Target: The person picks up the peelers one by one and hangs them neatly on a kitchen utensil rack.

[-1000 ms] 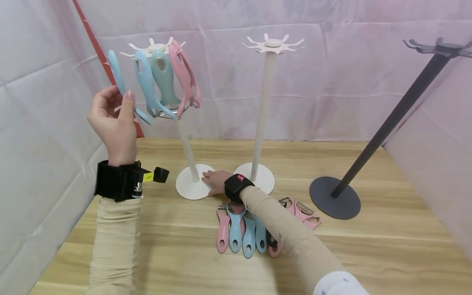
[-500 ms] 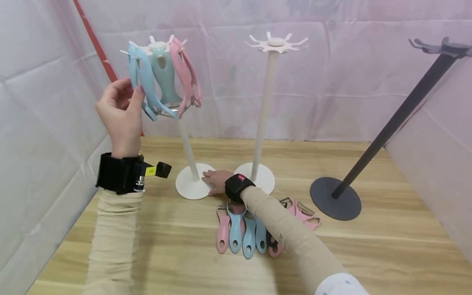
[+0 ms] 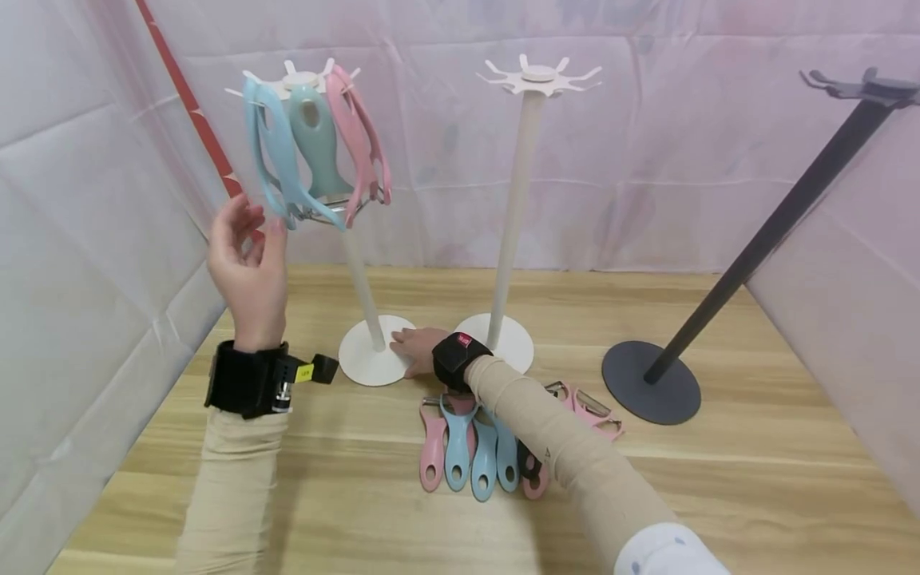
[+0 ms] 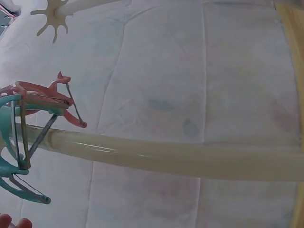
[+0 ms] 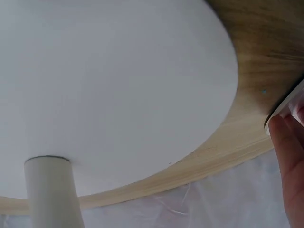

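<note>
A white hook stand (image 3: 359, 279) carries several hanging peelers (image 3: 309, 144) in blue, teal and pink. My left hand (image 3: 251, 239) is raised just below and left of the blue peelers, fingers relaxed, holding nothing. In the left wrist view the peelers' blade ends (image 4: 28, 142) hang beside the stand's pole (image 4: 166, 156), with my fingertips (image 4: 9, 221) at the bottom edge. My right hand (image 3: 411, 345) rests flat on the stand's round base (image 3: 362, 363). The right wrist view shows that base (image 5: 109, 85) close up and one finger (image 5: 287, 156) at its edge.
A pile of pink and blue peelers (image 3: 481, 451) lies on the wooden table (image 3: 755, 479) under my right forearm. A second white stand (image 3: 517, 200) with bare hooks is beside the first. A dark stand (image 3: 755, 255) leans at the right. Pink sheeting walls surround the table.
My left hand brought a light blue peeler to the stand, let go of it and dropped lower. The peeler now hangs with the others. My right hand stayed on the base.
</note>
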